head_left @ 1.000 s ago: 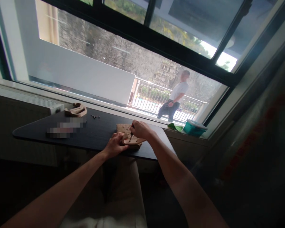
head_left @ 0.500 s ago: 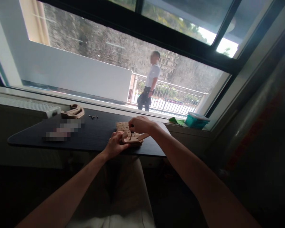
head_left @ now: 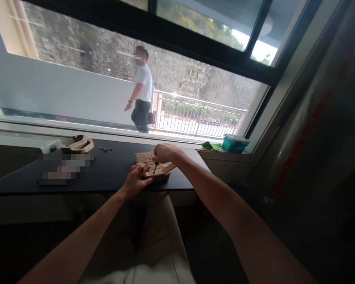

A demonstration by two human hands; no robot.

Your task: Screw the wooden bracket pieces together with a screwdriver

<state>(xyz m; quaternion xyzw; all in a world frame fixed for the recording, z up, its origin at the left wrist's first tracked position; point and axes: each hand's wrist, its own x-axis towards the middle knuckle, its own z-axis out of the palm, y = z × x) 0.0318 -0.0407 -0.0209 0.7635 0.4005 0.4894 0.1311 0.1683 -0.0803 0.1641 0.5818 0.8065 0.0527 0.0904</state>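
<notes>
A small wooden assembly of flat, slotted pieces rests near the front edge of a dark tabletop. My left hand is closed around its near left side, steadying it. My right hand sits above it, fingers pinched on a small dark tool whose tip stands in the wooden piece. A flat wooden board with holes lies just behind the assembly.
More curved wooden parts and some small screws lie at the back left of the table. A teal box and a green leaf sit on the window sill. Outside the window a person walks along a balcony.
My view has swung right and tilted. The person outside has walked left along the balcony. Both my hands stay on the wooden assembly and tool.
</notes>
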